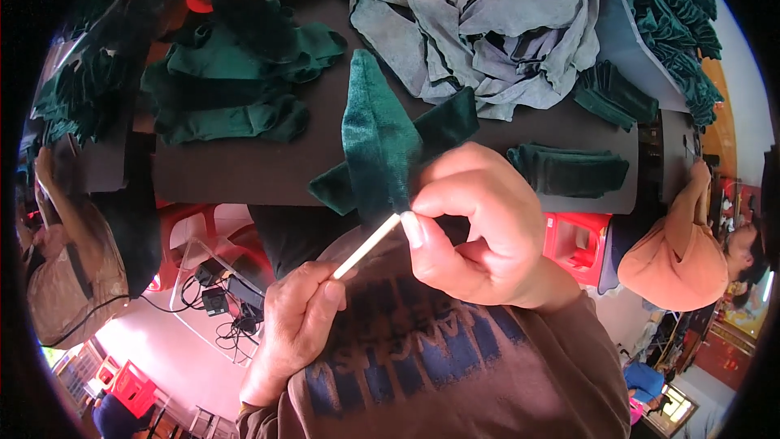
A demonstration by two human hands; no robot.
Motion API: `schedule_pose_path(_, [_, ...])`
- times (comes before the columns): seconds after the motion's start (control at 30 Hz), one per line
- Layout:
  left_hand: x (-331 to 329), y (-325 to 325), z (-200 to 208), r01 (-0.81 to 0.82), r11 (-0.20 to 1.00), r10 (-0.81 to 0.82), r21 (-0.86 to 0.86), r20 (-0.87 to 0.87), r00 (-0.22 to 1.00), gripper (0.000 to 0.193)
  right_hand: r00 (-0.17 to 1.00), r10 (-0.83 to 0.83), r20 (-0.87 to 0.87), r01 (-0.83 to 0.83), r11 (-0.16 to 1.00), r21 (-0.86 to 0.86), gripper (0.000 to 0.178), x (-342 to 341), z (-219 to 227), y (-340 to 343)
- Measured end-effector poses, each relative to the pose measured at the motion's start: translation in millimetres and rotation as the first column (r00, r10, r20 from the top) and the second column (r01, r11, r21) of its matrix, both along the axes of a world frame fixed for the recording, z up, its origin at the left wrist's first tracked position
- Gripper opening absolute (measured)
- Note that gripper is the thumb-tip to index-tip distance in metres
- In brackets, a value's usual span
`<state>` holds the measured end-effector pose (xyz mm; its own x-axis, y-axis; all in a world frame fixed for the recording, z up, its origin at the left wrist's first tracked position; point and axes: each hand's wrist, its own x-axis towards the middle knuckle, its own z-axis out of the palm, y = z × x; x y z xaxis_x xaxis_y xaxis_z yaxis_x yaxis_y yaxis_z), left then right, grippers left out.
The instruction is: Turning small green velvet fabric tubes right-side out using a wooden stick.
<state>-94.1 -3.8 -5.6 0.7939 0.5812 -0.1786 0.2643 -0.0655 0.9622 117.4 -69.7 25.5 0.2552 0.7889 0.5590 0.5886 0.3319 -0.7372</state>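
My left hand grips a thin pale wooden stick, which slants up to the right. At the stick's tip, my right hand pinches the lower end of a dark green velvet piece between thumb and forefinger. This piece stands up from the fingers, tapering to a blunt point. Whether the stick's tip goes inside the velvet is hidden by the fingers. Behind it a second green velvet strip with pointed ends lies slantwise on the dark table, partly covered by the raised piece.
A heap of grey-backed cloth pieces lies at the far middle. Bundled green velvet is on the left, neat green stacks on the right. Co-workers sit at both sides, one in an orange shirt. Cables hang at lower left.
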Motion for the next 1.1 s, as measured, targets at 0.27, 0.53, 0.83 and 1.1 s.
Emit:
schedule_pose_path(0.27, [4, -3, -2, 0.003, 0.987, 0.002, -0.163, 0.028, 1.0, 0.028, 0.902, -0.241, 0.358, 0.155, 0.955, 0.254, 0.02, -5, -19, 8])
schedule_pose_path(0.53, [6, -2, -5, -0.031, 0.93, 0.088, -0.367, 0.141, 0.986, 0.029, 0.966, 0.07, 0.247, -0.083, 0.996, 0.042, 0.02, -37, -33, 3])
schedule_pose_path(0.83, [5, -4, -4, 0.04, 0.824, 0.064, -0.565, 0.162, 0.985, 0.033, 0.55, 0.141, -0.823, -0.274, 0.962, -0.019, 0.056, -19, -27, -1])
schedule_pose_path(1.1, [8, -7, -3, 0.086, 0.802, 0.043, -0.591, 0.2, 0.979, 0.033, 0.169, 0.171, -0.971, -0.562, 0.826, 0.048, 0.016, -15, -17, -5])
